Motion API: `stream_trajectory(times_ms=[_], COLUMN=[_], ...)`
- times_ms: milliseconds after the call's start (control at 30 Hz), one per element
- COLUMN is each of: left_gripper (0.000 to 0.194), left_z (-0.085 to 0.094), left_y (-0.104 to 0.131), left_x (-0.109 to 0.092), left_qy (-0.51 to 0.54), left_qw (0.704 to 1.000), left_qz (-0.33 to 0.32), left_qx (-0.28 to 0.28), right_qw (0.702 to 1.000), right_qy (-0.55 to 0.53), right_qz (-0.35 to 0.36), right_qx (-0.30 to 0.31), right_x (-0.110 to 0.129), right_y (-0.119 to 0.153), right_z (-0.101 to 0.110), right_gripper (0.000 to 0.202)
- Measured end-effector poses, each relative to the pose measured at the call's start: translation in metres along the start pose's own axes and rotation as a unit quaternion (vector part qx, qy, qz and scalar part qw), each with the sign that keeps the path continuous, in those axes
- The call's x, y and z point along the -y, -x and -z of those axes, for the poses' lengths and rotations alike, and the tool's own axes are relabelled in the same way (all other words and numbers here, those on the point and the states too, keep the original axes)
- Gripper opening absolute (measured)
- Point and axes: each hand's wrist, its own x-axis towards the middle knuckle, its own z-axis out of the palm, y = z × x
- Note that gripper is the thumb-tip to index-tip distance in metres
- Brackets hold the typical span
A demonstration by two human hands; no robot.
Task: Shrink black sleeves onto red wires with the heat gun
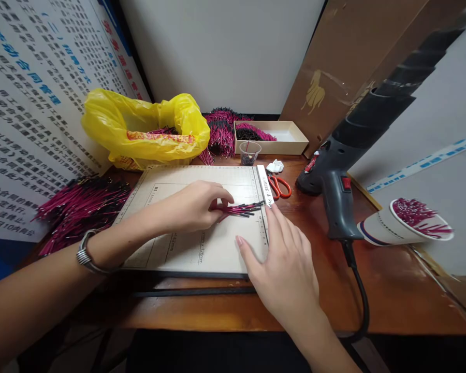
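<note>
My left hand [196,206] pinches a small bundle of dark red wires [238,209] with black ends, over the middle of a cream paper-cutter board [178,254]. The black ends point right, to the ruler strip [264,181] along the board's right edge. My right hand [283,254] is spread, its thumb apart from the fingers, the fingertips at the strip beside the wire ends. Nothing shows in its grasp. A big pile of similar wires [87,207] lies left of the board.
Behind the board stand a yellow bag [140,150], more wires [221,134], a shallow box [291,147] and a small clear cup [250,154]. Red-handled scissors [280,187], a heat gun [339,202] with its cord and a paper cup [384,228] of wires are on the right.
</note>
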Motion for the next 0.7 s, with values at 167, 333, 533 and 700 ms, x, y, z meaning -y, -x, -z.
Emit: stream_trajectory(times_ms=[167,333,533,700], left_gripper=[0.025,0.029,0.021,0.018], left_z=[-0.012,-0.023,-0.026,-0.024], left_y=[-0.008,-0.008,-0.004,-0.001], left_x=[-0.001,0.001,0.007,0.011], left_qy=[-0.034,-0.017,0.048,0.089], left_qw=[0.999,0.997,0.992,0.984], left_qz=[-0.002,-0.017,-0.106,-0.149], left_qx=[-0.031,-0.070,-0.051,-0.034], right_qw=[0.999,1.000,1.000,1.000], right_qy=[-0.026,-0.020,0.003,0.014], right_qz=[-0.015,-0.010,0.002,0.015], right_qx=[0.026,0.021,0.021,0.018], right_x=[-0.003,-0.003,-0.001,-0.001], right_y=[0.001,0.000,0.000,0.001], right_z=[0.003,0.004,0.004,0.005], right_gripper=[0.068,0.065,0.059,0.059])
